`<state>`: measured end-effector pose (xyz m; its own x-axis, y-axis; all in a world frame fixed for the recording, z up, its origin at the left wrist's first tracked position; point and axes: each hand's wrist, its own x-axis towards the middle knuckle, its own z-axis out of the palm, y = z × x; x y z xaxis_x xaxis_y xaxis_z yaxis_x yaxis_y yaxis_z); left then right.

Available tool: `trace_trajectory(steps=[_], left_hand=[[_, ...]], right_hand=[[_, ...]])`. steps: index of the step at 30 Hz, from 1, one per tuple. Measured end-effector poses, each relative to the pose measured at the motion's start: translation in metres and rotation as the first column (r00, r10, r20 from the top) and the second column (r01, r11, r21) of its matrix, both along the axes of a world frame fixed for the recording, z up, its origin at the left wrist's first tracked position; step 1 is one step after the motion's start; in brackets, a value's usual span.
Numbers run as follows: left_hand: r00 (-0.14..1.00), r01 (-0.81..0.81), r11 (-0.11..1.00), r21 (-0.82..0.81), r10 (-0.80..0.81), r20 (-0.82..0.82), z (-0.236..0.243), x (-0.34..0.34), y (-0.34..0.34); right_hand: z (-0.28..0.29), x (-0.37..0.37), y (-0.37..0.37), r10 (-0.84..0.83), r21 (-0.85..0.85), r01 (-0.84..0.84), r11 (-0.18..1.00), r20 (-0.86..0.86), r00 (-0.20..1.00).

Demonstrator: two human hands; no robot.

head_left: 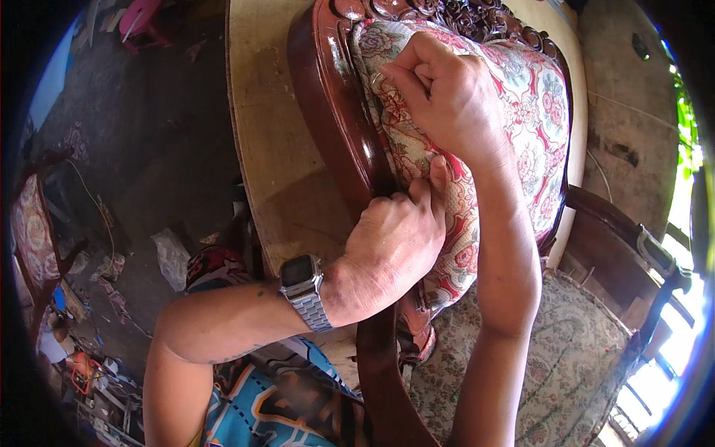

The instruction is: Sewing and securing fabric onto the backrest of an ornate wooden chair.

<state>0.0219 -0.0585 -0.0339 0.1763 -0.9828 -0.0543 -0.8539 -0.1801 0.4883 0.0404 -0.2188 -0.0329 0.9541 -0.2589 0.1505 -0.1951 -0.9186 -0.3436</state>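
Carved chair back, left edge: right hand curled, left hand bent-fingered, any pinch indiscernible; uneven pull could pucker floral cover.

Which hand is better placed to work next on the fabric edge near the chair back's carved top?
Likely the right hand: it is higher, nearer the carved top, curled over the patterned fabric. The left hand is lower down, beside the wooden frame.

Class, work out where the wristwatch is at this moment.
In the head view, the wristwatch sits left of and below centre, worn at the wrist of the left hand, which is at the floral fabric.
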Motion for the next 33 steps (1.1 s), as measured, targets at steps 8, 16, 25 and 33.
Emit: trace_trajectory(steps=[8,16,25,33], left_hand=[[1.000,0.023,0.999,0.035,-0.023,-0.014,0.001,0.000,-0.001],[1.000,0.005,1.000,0.027,-0.005,-0.017,0.000,0.000,-0.001],[1.000,0.028,0.996,0.088,-0.027,-0.011,0.004,0.002,-0.002],[1.000,0.002,0.999,0.042,-0.002,0.004,-0.001,-0.001,-0.001]], right_hand=[[0.011,0.011,-0.012,0.180,0.066,-0.176,0.982,-0.055,0.982],[0.020,0.024,-0.016,0.258,0.196,-0.224,0.955,-0.172,0.951],[0.035,0.054,-0.021,0.378,0.217,-0.310,0.925,-0.467,0.799],[0.035,0.044,-0.020,0.252,0.302,-0.119,0.946,-0.454,0.855]])
